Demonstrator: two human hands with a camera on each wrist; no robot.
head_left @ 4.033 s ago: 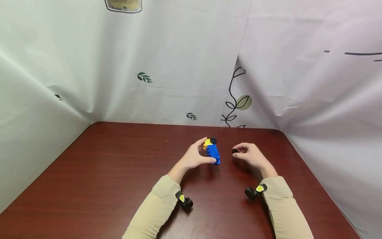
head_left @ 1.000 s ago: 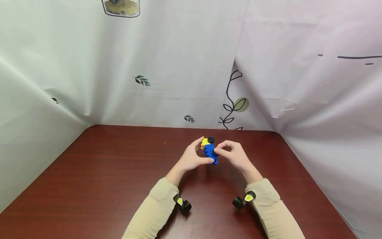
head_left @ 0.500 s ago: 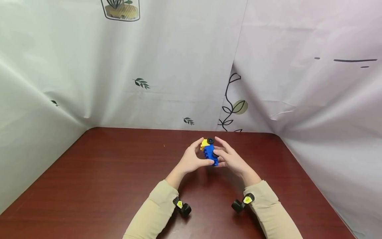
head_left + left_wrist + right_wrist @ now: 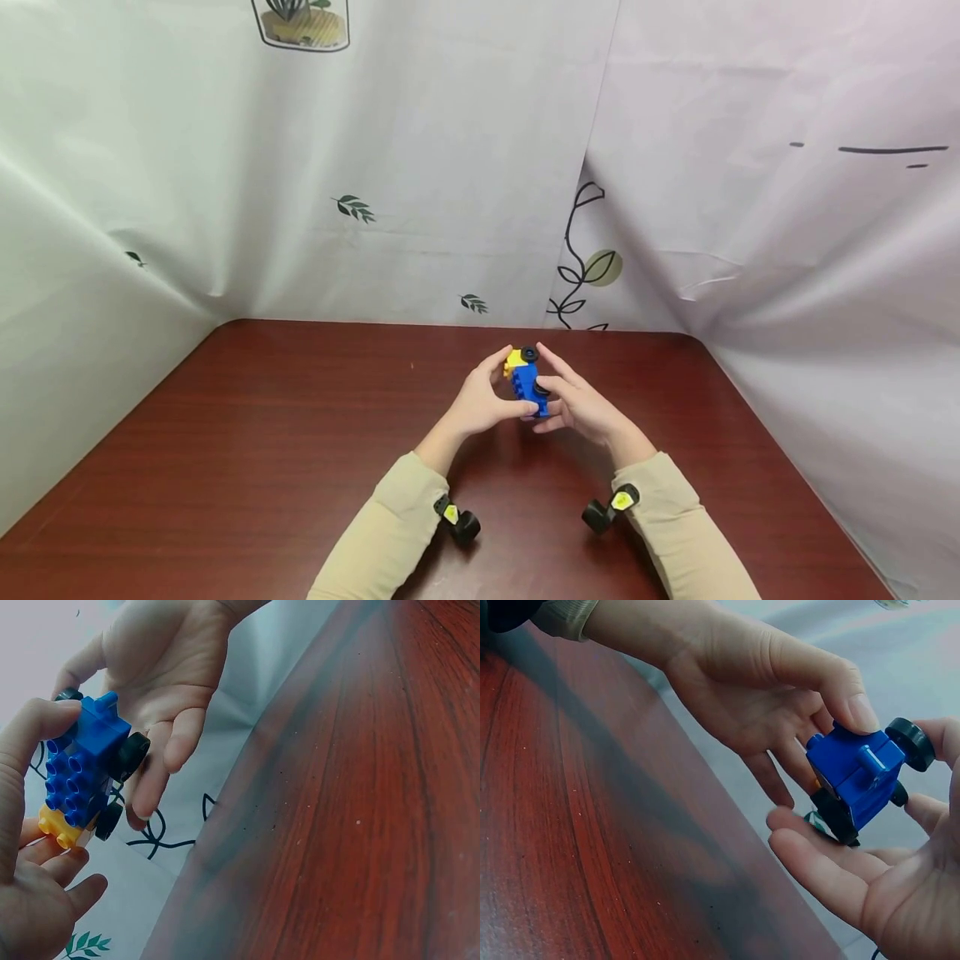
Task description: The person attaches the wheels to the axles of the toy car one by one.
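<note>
A small toy car of blue and yellow building bricks with black wheels is held above the table. My left hand grips it lengthwise, with the thumb on the blue rear and fingertips at the yellow front. From the right, my right hand puts its thumb against the black rear wheel; its other fingers reach around and under the car. In the left wrist view, blue studs face the camera. Another rear wheel shows there beside the right fingers; their exact contact is partly hidden.
Under both arms lies a dark red-brown wooden table. A pale printed curtain hangs behind it and along both sides. Black wrist cameras are strapped to the left sleeve and the right sleeve.
My right hand has brought a black wheel leftward to the toy car, where it sits against the blue side. Its fingers then changed from a fingertip pinch to a wider spread. The left grip stays.
</note>
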